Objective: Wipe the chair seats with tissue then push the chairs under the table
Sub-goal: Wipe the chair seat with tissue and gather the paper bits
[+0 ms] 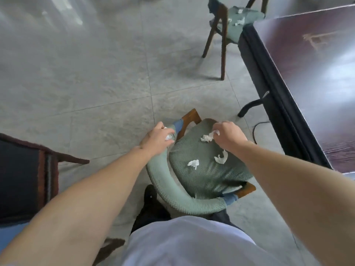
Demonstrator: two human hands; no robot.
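Grey tiled floor point(86, 73), glossy dark table point(317, 64) along the right edge, a second green-cushioned chair point(230, 25) farther off at its corner with white scraps on its seat. Directly below, the near chair point(201, 169): green knit seat, curved padded backrest toward the body, open front facing away and slightly toward the table, so the front-to-back axis runs up the picture with a small rightward lean. Three tissue scraps on the seat: one point(207, 138) at the far side, one point(193, 164) mid-seat, one point(221, 158) just right of that. Right hand point(229, 136) curled, pinching the far scrap at its upper end. Left hand point(158, 137) curled round a white tissue wad point(168, 136) just over the backrest's left end. Likely step: gathering loose bits before wiping. Best done by lifting scraps cleanly rather than dragging fibres into the knit, then sweeping in one direction, back to front, steadying the backrest. Afterwards, squaring the seat front to the table edge before pushing in.
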